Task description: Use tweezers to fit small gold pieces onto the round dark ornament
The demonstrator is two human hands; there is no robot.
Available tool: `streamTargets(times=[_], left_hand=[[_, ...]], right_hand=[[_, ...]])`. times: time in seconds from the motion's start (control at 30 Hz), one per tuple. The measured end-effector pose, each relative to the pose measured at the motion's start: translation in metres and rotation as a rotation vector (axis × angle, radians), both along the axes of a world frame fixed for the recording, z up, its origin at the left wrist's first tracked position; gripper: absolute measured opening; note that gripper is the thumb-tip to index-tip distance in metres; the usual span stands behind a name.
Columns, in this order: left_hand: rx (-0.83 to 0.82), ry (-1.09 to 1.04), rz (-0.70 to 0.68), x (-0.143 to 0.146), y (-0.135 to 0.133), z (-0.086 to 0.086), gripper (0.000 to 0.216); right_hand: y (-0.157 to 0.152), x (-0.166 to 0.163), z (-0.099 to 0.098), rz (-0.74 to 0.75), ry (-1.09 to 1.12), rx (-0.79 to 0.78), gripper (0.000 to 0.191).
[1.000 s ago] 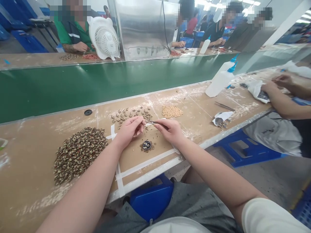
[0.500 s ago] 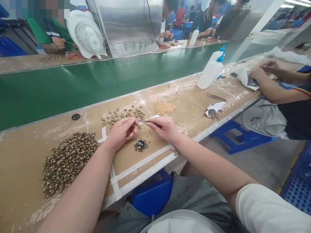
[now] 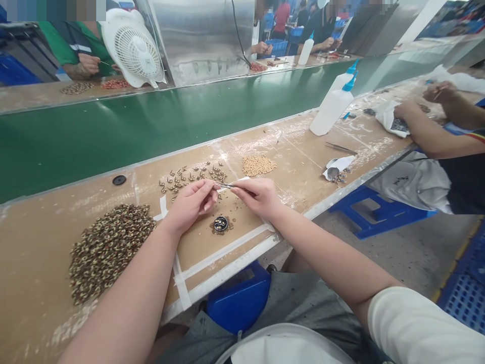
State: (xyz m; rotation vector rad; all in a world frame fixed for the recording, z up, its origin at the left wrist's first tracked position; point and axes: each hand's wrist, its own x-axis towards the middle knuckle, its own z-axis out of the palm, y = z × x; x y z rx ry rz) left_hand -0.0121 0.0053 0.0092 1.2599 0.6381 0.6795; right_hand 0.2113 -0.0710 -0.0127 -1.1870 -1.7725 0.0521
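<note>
My right hand [image 3: 259,196] is closed around a pair of metal tweezers [image 3: 224,185], whose tips point left to my left fingers. My left hand [image 3: 195,201] pinches something too small to make out at those tips. Just below both hands, a small round black dish [image 3: 221,223] with shiny bits in it sits on a wet-looking spot. Beyond my left hand lie scattered small metal pieces [image 3: 189,174]. A little pile of tan beads [image 3: 259,165] is beyond my right hand. At the left, beside my left forearm, is a large heap of small dark-and-cream pieces [image 3: 109,247].
Two white bottles with blue nozzles [image 3: 332,108] stand at the back right. Spare tweezers [image 3: 341,148] and a white scrap with grey bits [image 3: 337,169] lie nearer. A black disc [image 3: 119,180] is at left. A green belt [image 3: 151,129] runs behind; a co-worker's hands [image 3: 409,108] are at right.
My hands stay together at the tweezers with almost no movement. The view has shifted slightly. The co-worker's far hand at the right has lifted a little.
</note>
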Motion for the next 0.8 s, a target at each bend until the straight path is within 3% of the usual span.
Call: streamTargets(times=[0.53,0.8], left_hand=[[-0.092,-0.039,-0.055,-0.001,-0.002,0.009,0.036],[-0.141,-0.023,0.050,-0.002,0.002,0.010,0.042]], right_hand=[[-0.004,0.000,0.006,0.021,-0.025,0.071,0.031],[0.000,0.003,0.002,0.019,0.000,0.046,0.031]])
